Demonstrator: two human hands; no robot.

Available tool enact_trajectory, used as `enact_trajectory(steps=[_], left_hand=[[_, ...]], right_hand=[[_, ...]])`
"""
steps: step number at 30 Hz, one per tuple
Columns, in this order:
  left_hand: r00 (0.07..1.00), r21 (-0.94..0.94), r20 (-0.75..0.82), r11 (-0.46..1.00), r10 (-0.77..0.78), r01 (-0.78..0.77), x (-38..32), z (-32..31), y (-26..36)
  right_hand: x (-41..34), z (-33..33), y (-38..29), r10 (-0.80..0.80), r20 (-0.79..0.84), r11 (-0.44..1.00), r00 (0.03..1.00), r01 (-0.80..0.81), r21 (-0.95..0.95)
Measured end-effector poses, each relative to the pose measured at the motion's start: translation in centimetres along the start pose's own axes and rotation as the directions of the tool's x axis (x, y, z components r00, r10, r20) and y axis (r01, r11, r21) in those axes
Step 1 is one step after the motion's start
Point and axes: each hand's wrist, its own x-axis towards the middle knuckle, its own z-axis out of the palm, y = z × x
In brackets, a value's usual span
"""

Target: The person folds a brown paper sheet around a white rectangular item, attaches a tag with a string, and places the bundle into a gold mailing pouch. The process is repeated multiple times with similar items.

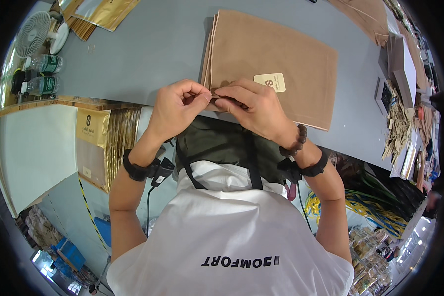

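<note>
A folded stack of brown fabric (pixel 270 48) lies on the grey table before me, with a cream sticker (pixel 277 82) bearing print near its lower middle. At the stack's near left corner my left hand (pixel 183 107) pinches a small thin item between thumb and forefinger. My right hand (pixel 249 105) meets it there, its thumb and fingers pinching the same small item, its wrist wearing a beaded bracelet. What the item is cannot be made out; it may be a bit of the fabric's edge or a tag.
Gold-and-clear packaging bags (pixel 103 13) lie at the table's far left. Plastic bottles (pixel 48 63) and a white fan (pixel 33 34) stand at the left edge. On the right are a white box (pixel 403 70) and a heap of tan strips (pixel 399 125). More gold bags (pixel 92 148) hang below the table.
</note>
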Motion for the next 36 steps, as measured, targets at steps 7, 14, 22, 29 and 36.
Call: enact_trajectory(steps=[7, 14, 22, 29, 36], left_hand=[[0.977, 0.015, 0.148, 0.988, -0.156, 0.155, 0.7, -1.3, 0.5], [0.965, -0.095, 0.184, 0.973, -0.189, 0.209, 0.8, -1.4, 0.5], [0.958, -0.068, 0.191, 0.971, -0.213, 0.229, 0.9, -1.3, 0.5], [0.953, -0.041, 0.16, 0.963, -0.257, 0.267, 0.5, -1.6, 1.2], [0.943, -0.048, 0.182, 0.956, -0.277, 0.29, 0.8, -1.6, 1.1]], right_hand=[[-0.6, 0.9, 0.8, -0.191, -0.058, 0.965, 0.98, 0.176, -0.194], [-0.8, 1.1, 0.8, -0.237, -0.02, 0.931, 0.971, 0.222, -0.29], [-0.8, 1.4, 0.9, -0.271, -0.011, 0.908, 0.963, 0.252, -0.334], [-0.8, 1.5, 1.1, -0.276, -0.012, 0.916, 0.961, 0.259, -0.305], [-0.7, 1.9, 1.2, -0.256, -0.002, 0.917, 0.967, 0.243, -0.316]])
